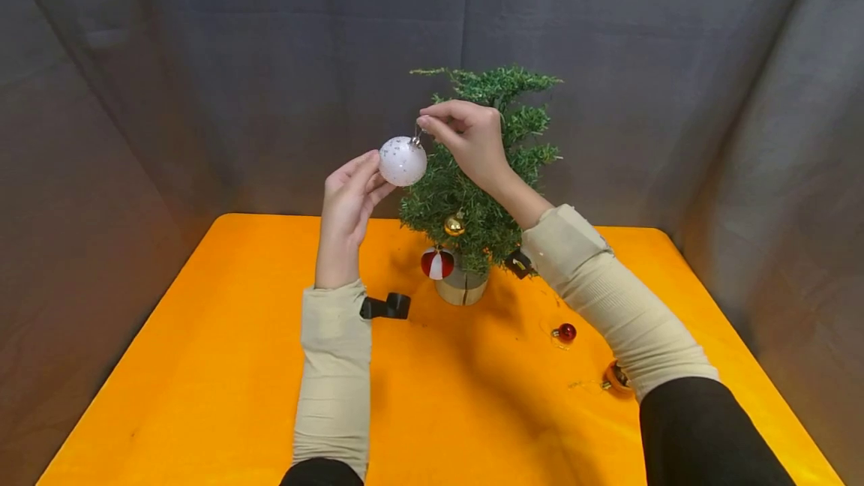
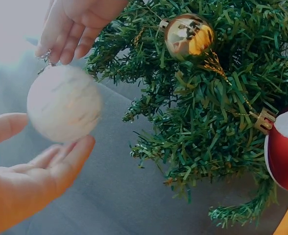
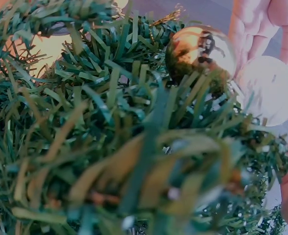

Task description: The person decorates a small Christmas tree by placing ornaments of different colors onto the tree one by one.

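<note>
A white bauble (image 1: 403, 161) with silvery specks hangs in the air left of a small artificial Christmas tree (image 1: 466, 197). My left hand (image 1: 347, 197) holds the bauble by its side, thumb and fingertips around its lower left. Above it, my right hand (image 1: 472, 137) pinches the thin hanging loop at the silver cap. In the left wrist view the white bauble (image 2: 64, 104) sits between the left thumb and fingers, below the right hand (image 2: 83, 24). A gold bauble (image 1: 454, 226) and a red-and-white bauble (image 1: 437, 263) hang low on the tree.
The tree stands in a pot (image 1: 462, 291) towards the back of an orange table (image 1: 223, 366). At the right lie a small red bauble (image 1: 566, 332) and an orange-gold bauble (image 1: 617, 378), partly behind the right sleeve. Grey curtains (image 1: 270, 96) enclose the back and sides.
</note>
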Available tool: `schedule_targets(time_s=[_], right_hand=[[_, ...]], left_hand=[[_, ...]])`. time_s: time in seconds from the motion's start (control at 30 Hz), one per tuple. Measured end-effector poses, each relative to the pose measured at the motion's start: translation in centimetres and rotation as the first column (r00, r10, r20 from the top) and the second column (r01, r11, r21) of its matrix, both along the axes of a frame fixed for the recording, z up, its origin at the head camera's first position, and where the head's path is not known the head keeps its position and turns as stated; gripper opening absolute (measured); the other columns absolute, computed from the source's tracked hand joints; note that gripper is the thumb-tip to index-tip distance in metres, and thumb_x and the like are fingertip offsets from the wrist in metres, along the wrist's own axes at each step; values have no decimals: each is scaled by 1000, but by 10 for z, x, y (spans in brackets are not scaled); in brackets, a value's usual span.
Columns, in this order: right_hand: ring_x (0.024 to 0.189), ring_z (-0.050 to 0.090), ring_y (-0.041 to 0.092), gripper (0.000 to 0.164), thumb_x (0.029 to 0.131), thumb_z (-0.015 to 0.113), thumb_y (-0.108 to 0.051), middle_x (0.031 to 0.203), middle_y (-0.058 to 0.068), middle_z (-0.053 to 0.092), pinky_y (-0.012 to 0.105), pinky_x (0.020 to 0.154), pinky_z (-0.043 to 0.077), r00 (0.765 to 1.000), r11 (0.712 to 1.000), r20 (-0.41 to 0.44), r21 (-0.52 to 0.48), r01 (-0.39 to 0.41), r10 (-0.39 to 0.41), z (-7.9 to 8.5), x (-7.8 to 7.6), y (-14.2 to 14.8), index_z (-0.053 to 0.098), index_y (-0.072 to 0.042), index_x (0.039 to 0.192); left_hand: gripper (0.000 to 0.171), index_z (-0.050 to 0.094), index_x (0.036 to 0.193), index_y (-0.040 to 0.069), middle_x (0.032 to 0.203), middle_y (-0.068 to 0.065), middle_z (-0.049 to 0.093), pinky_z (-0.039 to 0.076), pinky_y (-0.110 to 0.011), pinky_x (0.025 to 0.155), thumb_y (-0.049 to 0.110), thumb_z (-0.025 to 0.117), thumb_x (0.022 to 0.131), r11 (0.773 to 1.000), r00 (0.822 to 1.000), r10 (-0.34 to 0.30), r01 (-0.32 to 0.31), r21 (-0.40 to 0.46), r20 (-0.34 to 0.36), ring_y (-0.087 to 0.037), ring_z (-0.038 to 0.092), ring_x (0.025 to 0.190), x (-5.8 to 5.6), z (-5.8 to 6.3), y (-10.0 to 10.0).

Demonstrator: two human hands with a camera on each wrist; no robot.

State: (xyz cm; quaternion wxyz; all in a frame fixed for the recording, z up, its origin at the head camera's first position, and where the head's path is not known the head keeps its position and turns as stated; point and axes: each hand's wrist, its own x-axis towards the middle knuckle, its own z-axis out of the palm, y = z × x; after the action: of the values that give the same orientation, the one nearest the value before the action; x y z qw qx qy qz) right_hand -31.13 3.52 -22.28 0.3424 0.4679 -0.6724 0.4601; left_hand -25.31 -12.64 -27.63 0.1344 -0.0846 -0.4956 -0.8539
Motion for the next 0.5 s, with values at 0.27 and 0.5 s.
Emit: schedule_targets(time_s=[0.27,0.5], right_hand=[[57,61,19,8,79,66,1,75,15,66,20,57,48,999,999,2,4,34,-34,0,0,1,68,7,83],[54,59,19,9,79,65,0,72,14,66,22,56,48,997,999,62,17,42,-43,0,2,-1,68,8,83]], left_hand=[[28,54,111,-13,106,-25,57,44,-34,86,2,55,87,971,995,81,-91,-221,-56,-20,60,90,-4,11,5],[29,55,110,-14,100,-16,62,44,-32,86,7,53,90,977,999,18,-27,-214,-44,-18,59,93,-15,19,12]])
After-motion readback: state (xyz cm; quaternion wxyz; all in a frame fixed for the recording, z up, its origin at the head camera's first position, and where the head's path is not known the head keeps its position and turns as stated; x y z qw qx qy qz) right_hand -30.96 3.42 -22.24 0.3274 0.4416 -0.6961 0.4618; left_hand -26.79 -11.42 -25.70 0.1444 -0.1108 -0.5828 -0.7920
